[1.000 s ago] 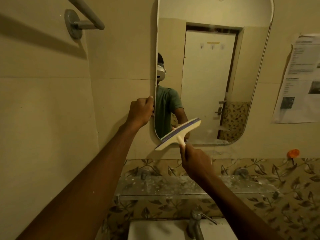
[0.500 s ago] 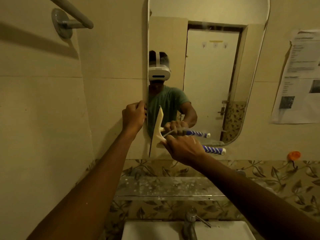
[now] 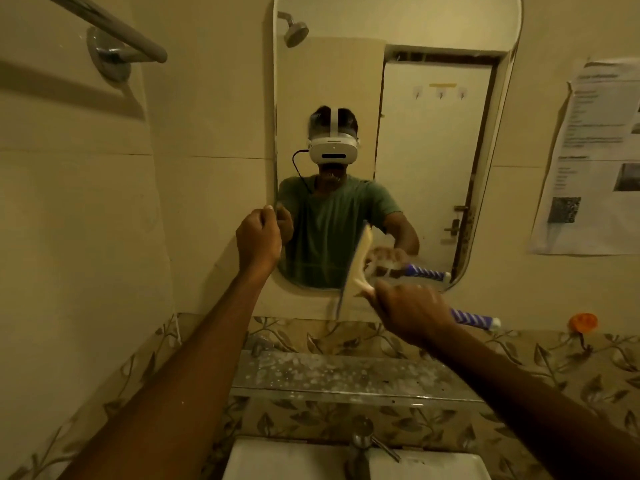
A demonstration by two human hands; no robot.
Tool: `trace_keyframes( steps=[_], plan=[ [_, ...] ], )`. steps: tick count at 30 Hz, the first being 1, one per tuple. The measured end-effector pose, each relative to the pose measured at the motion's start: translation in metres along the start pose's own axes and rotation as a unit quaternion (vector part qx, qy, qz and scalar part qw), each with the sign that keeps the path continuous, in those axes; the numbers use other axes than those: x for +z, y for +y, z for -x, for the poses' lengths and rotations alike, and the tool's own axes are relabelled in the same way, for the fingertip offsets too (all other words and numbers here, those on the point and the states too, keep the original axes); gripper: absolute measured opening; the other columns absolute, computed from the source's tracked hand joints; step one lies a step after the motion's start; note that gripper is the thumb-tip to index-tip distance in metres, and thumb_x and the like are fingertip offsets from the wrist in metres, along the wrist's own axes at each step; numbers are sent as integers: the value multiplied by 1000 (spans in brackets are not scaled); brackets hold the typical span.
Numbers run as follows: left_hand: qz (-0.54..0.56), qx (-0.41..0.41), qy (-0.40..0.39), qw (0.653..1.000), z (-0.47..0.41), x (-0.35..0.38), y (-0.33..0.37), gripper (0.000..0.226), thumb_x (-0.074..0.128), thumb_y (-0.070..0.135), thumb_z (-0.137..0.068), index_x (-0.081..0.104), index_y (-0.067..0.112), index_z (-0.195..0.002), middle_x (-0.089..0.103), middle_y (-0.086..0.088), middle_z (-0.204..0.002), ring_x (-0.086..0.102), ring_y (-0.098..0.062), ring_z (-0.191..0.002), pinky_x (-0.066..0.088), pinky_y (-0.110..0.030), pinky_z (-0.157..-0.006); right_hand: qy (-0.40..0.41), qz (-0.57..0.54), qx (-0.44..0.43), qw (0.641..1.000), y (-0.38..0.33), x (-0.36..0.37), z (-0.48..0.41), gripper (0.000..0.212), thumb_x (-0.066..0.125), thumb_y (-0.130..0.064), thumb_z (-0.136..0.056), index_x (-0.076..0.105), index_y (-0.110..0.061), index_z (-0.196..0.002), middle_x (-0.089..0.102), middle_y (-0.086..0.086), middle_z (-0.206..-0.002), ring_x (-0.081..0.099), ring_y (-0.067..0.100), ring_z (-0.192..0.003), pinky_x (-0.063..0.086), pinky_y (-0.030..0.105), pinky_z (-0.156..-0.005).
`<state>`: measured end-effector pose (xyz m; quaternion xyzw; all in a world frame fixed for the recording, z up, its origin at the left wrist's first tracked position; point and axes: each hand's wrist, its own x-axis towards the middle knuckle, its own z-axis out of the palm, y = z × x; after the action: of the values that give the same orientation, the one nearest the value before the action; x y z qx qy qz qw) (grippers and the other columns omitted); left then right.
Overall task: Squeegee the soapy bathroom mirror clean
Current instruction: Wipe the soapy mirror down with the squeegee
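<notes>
A tall mirror (image 3: 433, 168) with rounded corners hangs on the beige tiled wall. My left hand (image 3: 258, 237) grips the mirror's left edge near its lower part. My right hand (image 3: 412, 311) is closed around the handle of a cream squeegee (image 3: 356, 271), whose blade stands nearly upright against the mirror's bottom, a little right of centre. The blue-and-white striped handle end (image 3: 476, 318) sticks out to the right of my fist. The blade looks motion-blurred. The glass reflects a person in a green shirt and a white door.
A glass shelf (image 3: 346, 375) spotted with soap runs below the mirror. Under it are a chrome tap (image 3: 360, 445) and a white basin (image 3: 294, 460). A towel rail (image 3: 117, 36) juts from the upper left wall. Printed papers (image 3: 595, 157) hang at right, above an orange hook (image 3: 583, 322).
The squeegee turned from slanted to upright, then slid rightward along the mirror's bottom from the left edge toward the middle. My left hand stayed on the mirror's edge. The camera moved right.
</notes>
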<state>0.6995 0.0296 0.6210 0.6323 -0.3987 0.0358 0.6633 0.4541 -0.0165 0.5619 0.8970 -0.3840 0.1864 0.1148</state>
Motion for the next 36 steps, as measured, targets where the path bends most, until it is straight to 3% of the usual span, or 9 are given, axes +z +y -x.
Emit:
trace_keyframes(
  steps=[3,7,10,13,19,24,27,31,36],
  plan=[
    [18,-18,15,1000,-1,6,2,41,32,34,-103,63,6,-106,59,-4,-94,53,-11,-83,38,-18,-62,48,12,-59,997,-36,2,-22,43,21,-51,-102,52,-23,-92,48,-5,-63,56,16,-56,46,30,-54],
    [29,-39,25,999,-2,10,2,44,31,36,-103,62,6,-109,59,-6,-97,53,-14,-87,41,-25,-71,78,19,-64,995,-66,13,-42,52,20,-54,-101,52,-22,-76,43,-5,-54,53,16,-49,43,29,-52],
    [28,-43,18,999,-4,9,2,44,31,35,-103,62,5,-110,58,-6,-99,52,-16,-89,40,-27,-76,62,31,-57,996,-54,14,-40,54,21,-54,-101,56,-20,-80,46,-3,-56,55,18,-51,43,30,-50],
    [35,-40,11,999,-3,8,3,40,33,32,-103,61,4,-107,56,-5,-97,51,-15,-88,38,-27,-74,19,71,-65,995,-15,15,-25,50,18,-52,-100,58,-24,-109,54,-1,-69,57,17,-56,42,30,-48],
    [33,-36,0,999,-3,10,0,36,36,29,-101,58,2,-111,58,-15,-115,52,-21,-97,40,-31,-79,-63,69,6,996,39,18,9,50,21,-57,-100,60,-25,-101,61,-2,-89,58,14,-74,45,28,-60],
    [42,-40,11,998,0,13,2,36,35,27,-101,57,0,-112,56,-17,-117,48,-16,-95,37,-29,-79,54,52,-50,996,-24,11,-14,50,20,-49,-104,57,-22,-84,53,-2,-61,54,17,-50,45,29,-50],
    [47,-38,21,998,1,14,3,35,35,25,-102,57,0,-112,57,-17,-118,50,-20,-99,37,-28,-80,67,19,-23,997,-40,16,-34,51,23,-45,-103,59,-20,-78,46,-4,-57,45,13,-46,37,27,-51],
    [50,-30,37,998,3,17,0,35,35,24,-101,58,-1,-111,57,-17,-117,52,-27,-107,39,-31,-83,61,-9,16,998,-13,20,-28,36,32,-38,-101,60,-19,-89,53,-2,-67,53,17,-55,42,28,-52],
    [65,-24,70,995,3,21,-3,33,36,19,-101,60,-3,-108,59,-20,-114,53,-31,-105,39,-33,-83,64,-47,112,990,27,24,-8,43,30,-38,-101,59,-22,-73,53,-2,-64,51,15,-56,39,27,-57]
  ],
)
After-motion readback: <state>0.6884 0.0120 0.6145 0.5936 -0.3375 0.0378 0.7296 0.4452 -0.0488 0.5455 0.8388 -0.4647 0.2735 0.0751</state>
